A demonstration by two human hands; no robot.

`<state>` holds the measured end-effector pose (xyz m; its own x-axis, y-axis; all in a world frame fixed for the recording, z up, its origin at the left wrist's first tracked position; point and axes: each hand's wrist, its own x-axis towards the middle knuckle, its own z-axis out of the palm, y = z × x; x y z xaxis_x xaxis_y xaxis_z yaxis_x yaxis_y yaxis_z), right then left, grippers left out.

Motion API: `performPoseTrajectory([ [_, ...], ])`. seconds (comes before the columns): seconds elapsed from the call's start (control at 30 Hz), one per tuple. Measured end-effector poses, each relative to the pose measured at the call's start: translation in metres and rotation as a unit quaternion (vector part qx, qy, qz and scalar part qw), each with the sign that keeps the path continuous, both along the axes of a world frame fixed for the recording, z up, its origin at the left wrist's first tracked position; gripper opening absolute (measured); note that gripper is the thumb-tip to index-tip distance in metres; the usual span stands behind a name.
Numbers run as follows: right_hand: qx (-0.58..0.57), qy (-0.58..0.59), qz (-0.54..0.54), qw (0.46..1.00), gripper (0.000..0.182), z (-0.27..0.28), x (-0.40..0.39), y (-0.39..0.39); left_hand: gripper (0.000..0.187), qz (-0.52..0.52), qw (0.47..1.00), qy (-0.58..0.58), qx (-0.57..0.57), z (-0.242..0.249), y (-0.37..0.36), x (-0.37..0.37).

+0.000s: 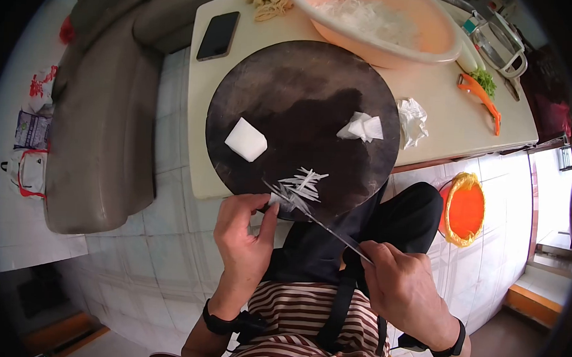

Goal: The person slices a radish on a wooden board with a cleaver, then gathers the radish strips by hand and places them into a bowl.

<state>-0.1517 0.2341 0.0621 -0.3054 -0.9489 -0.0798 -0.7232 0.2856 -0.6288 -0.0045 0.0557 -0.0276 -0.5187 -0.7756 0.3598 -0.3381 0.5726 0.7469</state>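
My right hand (400, 281) is wrapped round the handle of a knife (339, 235). Its thin blade slants up and left across the near edge of a dark round cutting board (292, 66). The fingers of my left hand (247, 235) pinch a small piece of white radish (277, 200) at that edge, right beside the blade. Thin white radish strips (306, 183) lie in a loose pile just beyond the knife. A thick radish chunk (246, 139) rests on the board's left side, and several stacked slices (364, 127) sit on its right.
A peach basin (428, 56) holding white shreds stands at the table's back. Around the board lie a phone (218, 36), a cloth (269, 1), crumpled white wrapping (412, 122) and an orange peeler (481, 98). An orange bin (463, 210) stands on the floor at right, a grey sofa (104, 136) at left.
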Motion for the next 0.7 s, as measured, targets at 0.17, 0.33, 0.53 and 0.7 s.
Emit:
performPoseTrajectory([
  [0.17,0.051,-0.006,0.000,0.999,0.024,0.012,0.005,-0.008,0.020,-0.054,0.991,-0.041,-0.119,0.001,0.001,0.015],
  [0.33,0.068,0.045,0.074,0.994,0.034,0.010,0.004,-0.012,0.020,-0.155,0.970,-0.092,-0.165,-0.011,0.003,0.023],
  [0.53,0.090,0.061,0.093,0.990,0.036,0.011,0.005,-0.016,0.025,-0.165,0.968,-0.092,-0.165,-0.013,0.001,0.024],
  [0.7,0.100,0.093,0.104,0.985,0.027,0.008,0.010,-0.020,0.025,-0.174,0.963,-0.108,-0.173,-0.012,0.000,0.025],
])
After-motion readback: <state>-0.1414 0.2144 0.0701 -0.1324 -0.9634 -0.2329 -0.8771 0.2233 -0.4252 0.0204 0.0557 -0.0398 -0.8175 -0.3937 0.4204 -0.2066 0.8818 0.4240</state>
